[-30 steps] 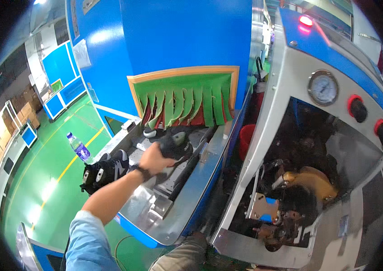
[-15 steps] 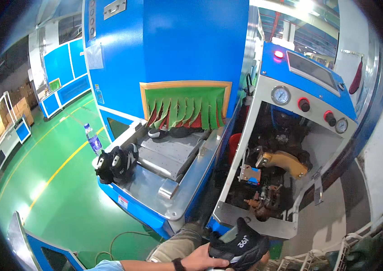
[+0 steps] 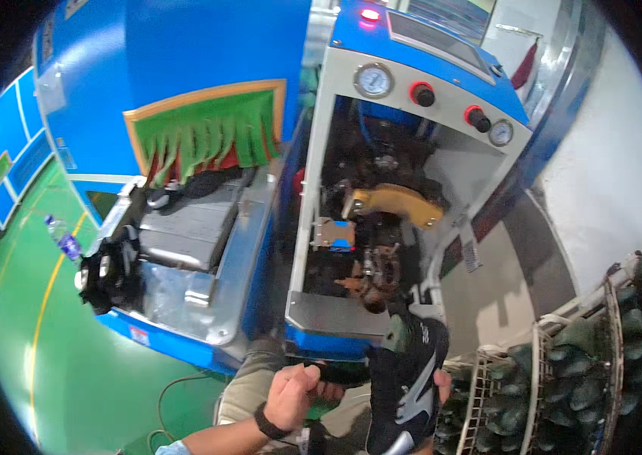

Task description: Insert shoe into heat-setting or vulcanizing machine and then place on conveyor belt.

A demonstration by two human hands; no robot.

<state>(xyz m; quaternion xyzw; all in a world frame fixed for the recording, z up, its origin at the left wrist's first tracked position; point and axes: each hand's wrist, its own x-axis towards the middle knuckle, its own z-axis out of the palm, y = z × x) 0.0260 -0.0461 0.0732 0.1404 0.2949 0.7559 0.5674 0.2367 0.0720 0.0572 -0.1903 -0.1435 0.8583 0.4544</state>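
Observation:
A black shoe (image 3: 412, 371) with a silver-white side stripe stands tilted in front of me, at the lower edge of the machine opening. My right hand (image 3: 442, 385) grips it from the far side; most of that hand is hidden behind the shoe. Left of the shoe is my left hand (image 3: 294, 390), a black band on its wrist, its fingers curled closed. A dark shape lies behind those fingers, and whether they hold it I cannot make out. Several black shoes (image 3: 112, 269) sit on the left machine's metal ledge, and another shoe (image 3: 162, 196) lies under the green fringe.
Ahead stands a blue-white machine (image 3: 313, 227) with gauges, red-ringed knobs and a yellow curved arm (image 3: 397, 203). To its left is a blue machine (image 3: 207, 45) with a fringed opening (image 3: 207, 133). Racks (image 3: 537, 379) of dark green shoe-shaped pieces stand at right. A bottle (image 3: 63, 236) is at left.
My view has turned right. The shoe has swung more upright, from lying low across my hands to standing at the machine's edge. My left hand has left the shoe and closed.

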